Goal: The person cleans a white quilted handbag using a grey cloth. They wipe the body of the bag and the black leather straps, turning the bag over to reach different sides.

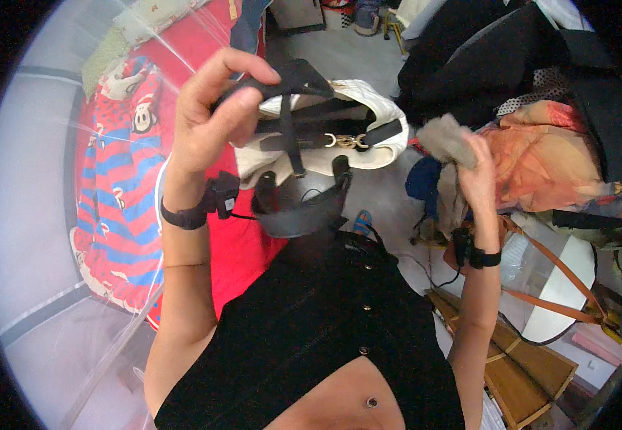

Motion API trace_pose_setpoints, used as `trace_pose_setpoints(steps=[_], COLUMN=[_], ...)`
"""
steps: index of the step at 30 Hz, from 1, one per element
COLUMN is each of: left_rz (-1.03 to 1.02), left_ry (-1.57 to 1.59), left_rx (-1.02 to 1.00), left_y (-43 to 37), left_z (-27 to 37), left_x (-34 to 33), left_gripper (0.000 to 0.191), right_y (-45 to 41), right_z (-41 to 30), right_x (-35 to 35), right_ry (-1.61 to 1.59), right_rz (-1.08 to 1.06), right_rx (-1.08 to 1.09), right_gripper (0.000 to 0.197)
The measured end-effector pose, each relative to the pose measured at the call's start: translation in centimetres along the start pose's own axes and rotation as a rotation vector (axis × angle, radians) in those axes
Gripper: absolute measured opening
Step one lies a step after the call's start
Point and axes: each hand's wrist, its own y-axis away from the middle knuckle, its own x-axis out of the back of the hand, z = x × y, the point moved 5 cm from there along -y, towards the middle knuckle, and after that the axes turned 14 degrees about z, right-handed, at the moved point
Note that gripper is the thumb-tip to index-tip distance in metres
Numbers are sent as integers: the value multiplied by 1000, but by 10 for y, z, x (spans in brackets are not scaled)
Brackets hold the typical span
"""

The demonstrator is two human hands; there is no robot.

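My left hand (211, 113) pinches a black strap (300, 79) of a white fabric handbag (249, 161) between thumb and fingers. The bag hangs in front of me with its mouth spread, showing black straps and a gold-coloured metal clasp (349, 141). To the right of the bag, my right hand (477, 169) grips a grey-brown soft cloth item (446, 141), slightly blurred. Its lower part hangs beneath the hand, and its exact kind is unclear. Each wrist wears a black band with a small device. Before my chest is a dark curved band (300, 217) with two raised ends.
At left, a red bed (246, 242) holds a striped cartoon blanket (128, 183) behind a transparent net (37, 177). Orange fabric (547, 161) and black clothing (482, 59) pile up at right. Below lie a brown-strapped bag (558, 301) and a wooden frame (531, 376).
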Motion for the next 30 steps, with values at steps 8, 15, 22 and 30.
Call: trace_pose_setpoints(steps=[8, 15, 22, 30], left_rz=[-48, -77, -70, -51], left_ry=[-31, 17, 22, -20], left_rx=[-81, 71, 153, 156], left_y=[8, 9, 4, -8], left_z=[6, -14, -23, -32], left_x=[-18, -34, -27, -36], left_gripper=[15, 14, 16, 17], right_y=[-67, -30, -3, 2], right_z=[-164, -77, -14, -82], right_x=[9, -51, -13, 2], right_ry=[-301, 80, 110, -69], right_rz=[-12, -225, -278, -485], right_rx=[392, 249, -13, 17], right_gripper=[54, 46, 46, 53])
